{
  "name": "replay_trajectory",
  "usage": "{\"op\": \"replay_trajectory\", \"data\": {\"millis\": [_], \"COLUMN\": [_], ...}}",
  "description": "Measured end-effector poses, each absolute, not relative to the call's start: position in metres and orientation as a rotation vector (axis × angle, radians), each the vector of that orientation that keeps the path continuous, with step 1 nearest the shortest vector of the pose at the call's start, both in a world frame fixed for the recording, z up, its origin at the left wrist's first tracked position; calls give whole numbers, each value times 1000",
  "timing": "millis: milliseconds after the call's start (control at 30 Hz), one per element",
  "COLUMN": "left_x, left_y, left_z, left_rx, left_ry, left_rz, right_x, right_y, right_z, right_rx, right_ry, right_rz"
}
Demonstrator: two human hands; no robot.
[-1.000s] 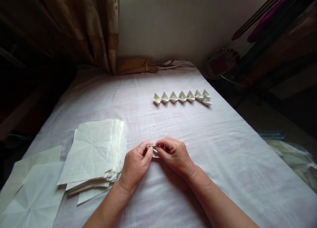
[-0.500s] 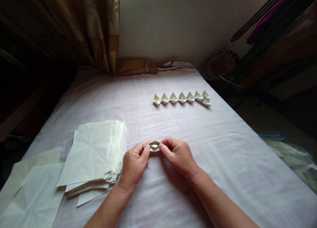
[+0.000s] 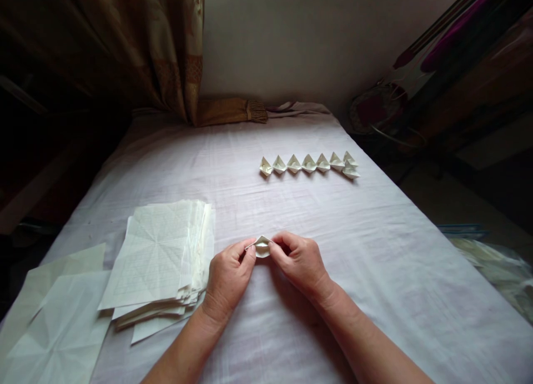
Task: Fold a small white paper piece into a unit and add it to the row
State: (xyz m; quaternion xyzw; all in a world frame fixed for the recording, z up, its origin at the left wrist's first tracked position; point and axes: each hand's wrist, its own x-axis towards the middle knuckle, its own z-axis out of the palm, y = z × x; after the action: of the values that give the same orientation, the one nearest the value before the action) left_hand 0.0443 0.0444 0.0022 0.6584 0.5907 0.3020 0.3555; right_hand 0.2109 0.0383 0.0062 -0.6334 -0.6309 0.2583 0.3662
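A small folded paper boat (image 3: 262, 249) is held between my two hands, just above the sheet. My left hand (image 3: 231, 270) pinches its left end between thumb and fingers. At the right end, my right hand (image 3: 300, 263) grips it the same way, the fingers curled in. The boat's middle is spread, with a pointed peak at the back. Beyond my hands, several similar paper boats (image 3: 308, 164) stand in a row, two of them bunched at the right end.
On the left lies a thick stack of creased paper squares (image 3: 154, 250). More loose creased sheets (image 3: 58, 323) are at the near left corner. A pale bedsheet (image 3: 387, 273) covers the surface. A curtain (image 3: 166, 50) hangs at the back left; a plastic bag (image 3: 495, 267) sits beyond the right edge.
The boat's opening has changed shape slightly, its back peak standing more pointed and its front side lower. Both hands keep their hold. The whole view has shifted a little.
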Motion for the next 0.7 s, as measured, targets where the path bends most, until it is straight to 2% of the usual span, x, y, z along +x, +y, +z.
{"op": "replay_trajectory", "data": {"millis": [500, 700], "left_x": [45, 45], "left_y": [44, 47], "left_z": [-1, 6], "left_rx": [1764, 1658], "left_ry": [1531, 1555], "left_rz": [806, 751], "right_x": [209, 213], "right_y": [39, 39], "right_z": [3, 5], "right_rx": [-1617, -1529], "right_ry": [-1651, -1658], "right_rz": [607, 705]}}
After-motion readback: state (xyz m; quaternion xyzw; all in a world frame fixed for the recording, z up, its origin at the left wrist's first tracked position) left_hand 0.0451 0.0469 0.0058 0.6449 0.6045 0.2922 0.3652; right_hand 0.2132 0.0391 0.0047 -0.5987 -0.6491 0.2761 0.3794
